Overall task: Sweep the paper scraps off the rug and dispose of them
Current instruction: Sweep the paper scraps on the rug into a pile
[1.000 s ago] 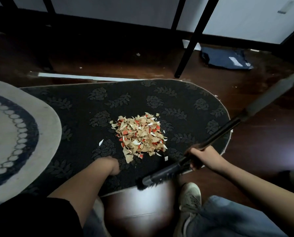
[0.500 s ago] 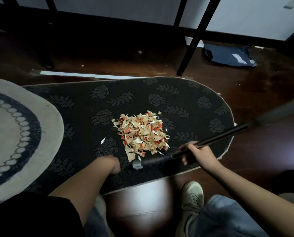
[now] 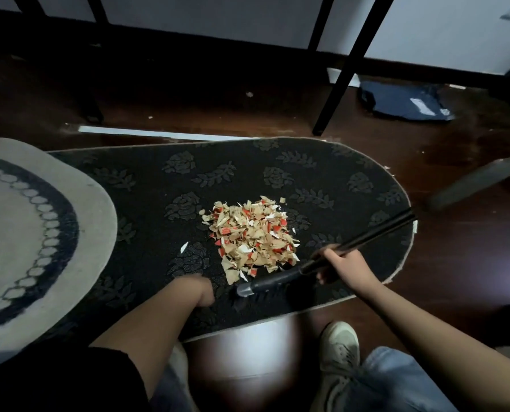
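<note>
Black bristles of the broom [image 3: 265, 292] are now set down on the rug [image 3: 147, 185], just at the near edge of the scraps [image 3: 252, 239]; a second ago the broom head was held farther back, by the rug's near border, and half a second ago it was only partly brought in. In the single head view, the handle is seen running up and to the right, and it is gripped low down by the right hand [image 3: 341, 267], whose fingers are wrapped round the shaft. The left hand [image 3: 201, 288] is planted on the rug just left of the broom head; its fingers are hidden beneath the wrist, so whether they are spread or curled cannot be told. The scraps are kept in one heap near the middle of the dark rug, unchanged in shape across the three moments, with a lone white piece [image 3: 184, 246] lying apart to the left. No scrap is yet off the rug. From this placement, a stroke is judged to be about to begin, with the heap pushed away from the body. No dustpan or bin is seen.
</note>
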A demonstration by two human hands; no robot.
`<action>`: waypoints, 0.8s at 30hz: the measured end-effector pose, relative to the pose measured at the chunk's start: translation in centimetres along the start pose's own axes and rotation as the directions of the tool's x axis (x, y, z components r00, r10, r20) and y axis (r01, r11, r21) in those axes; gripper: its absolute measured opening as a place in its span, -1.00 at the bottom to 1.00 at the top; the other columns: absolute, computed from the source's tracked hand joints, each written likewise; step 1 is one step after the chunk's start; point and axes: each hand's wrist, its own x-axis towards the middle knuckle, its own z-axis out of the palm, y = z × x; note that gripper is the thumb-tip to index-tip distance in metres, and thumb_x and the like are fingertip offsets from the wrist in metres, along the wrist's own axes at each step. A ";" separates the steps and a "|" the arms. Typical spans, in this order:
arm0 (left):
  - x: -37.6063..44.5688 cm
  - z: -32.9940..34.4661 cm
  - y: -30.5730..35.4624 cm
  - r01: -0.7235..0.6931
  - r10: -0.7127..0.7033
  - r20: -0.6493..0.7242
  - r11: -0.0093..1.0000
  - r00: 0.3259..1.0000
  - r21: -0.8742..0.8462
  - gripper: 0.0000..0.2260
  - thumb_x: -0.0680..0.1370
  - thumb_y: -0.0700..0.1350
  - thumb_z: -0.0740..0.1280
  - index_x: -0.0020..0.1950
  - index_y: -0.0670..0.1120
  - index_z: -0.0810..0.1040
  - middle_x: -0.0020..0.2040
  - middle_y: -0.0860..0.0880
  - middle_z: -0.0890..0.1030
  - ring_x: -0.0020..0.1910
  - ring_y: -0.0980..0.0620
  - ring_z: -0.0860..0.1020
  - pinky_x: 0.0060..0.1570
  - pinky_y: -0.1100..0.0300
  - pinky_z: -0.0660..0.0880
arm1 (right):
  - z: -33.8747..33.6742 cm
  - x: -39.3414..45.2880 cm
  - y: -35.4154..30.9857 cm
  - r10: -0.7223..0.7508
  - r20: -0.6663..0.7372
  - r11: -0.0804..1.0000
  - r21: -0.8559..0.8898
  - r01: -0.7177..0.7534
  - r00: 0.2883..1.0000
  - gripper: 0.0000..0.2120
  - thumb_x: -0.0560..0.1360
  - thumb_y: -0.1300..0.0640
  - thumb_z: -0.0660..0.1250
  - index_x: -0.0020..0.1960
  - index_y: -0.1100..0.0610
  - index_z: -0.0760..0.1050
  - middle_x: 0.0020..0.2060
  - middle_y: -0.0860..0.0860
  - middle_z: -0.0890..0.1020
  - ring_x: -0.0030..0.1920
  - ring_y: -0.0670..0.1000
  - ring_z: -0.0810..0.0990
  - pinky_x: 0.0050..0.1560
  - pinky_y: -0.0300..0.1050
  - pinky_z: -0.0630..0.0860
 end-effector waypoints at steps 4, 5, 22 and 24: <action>0.3 0.3 -0.5 0.008 -0.008 0.007 1.000 1.000 0.029 -0.56 0.60 -0.02 0.15 0.46 -0.14 0.35 0.45 -0.16 0.34 0.39 -0.14 0.39 0.32 0.08 0.38 | 1.3 1.4 -1.4 -0.057 0.007 0.998 -0.026 0.057 0.998 -0.81 0.56 0.28 0.21 -0.15 0.33 0.55 -0.54 0.12 0.60 -0.58 0.05 0.55 -0.52 -0.16 0.50; 0.3 0.3 -0.6 0.008 -0.009 0.009 0.999 1.000 0.036 -0.56 0.60 -0.02 0.15 0.46 -0.14 0.35 0.45 -0.16 0.34 0.39 -0.14 0.39 0.33 0.08 0.38 | 1.3 1.5 -1.7 -0.067 0.015 0.998 -0.011 0.068 0.998 -0.81 0.57 0.29 0.20 -0.15 0.32 0.54 -0.54 0.10 0.61 -0.59 0.03 0.55 -0.54 -0.18 0.50; -2.2 -0.1 -1.2 0.029 -0.029 -0.005 1.000 1.000 -0.010 -0.57 0.61 -0.02 0.14 0.41 -0.23 0.41 0.40 -0.18 0.43 0.35 -0.14 0.45 0.32 0.09 0.41 | -3.7 -1.2 -6.4 -0.177 -0.003 0.983 -0.048 0.176 0.984 -0.76 0.58 0.29 0.16 -0.14 0.28 0.57 -0.51 0.17 0.59 -0.56 0.04 0.57 -0.52 -0.15 0.52; -2.6 -0.1 -1.0 0.030 -0.030 -0.004 1.000 1.000 -0.002 -0.57 0.61 -0.03 0.14 0.42 -0.22 0.40 0.41 -0.17 0.43 0.34 -0.13 0.46 0.30 0.11 0.42 | -4.5 -1.5 -5.2 -0.146 -0.007 0.988 -0.062 0.145 0.989 -0.76 0.59 0.30 0.15 -0.14 0.28 0.55 -0.53 0.14 0.59 -0.58 0.02 0.57 -0.56 -0.20 0.51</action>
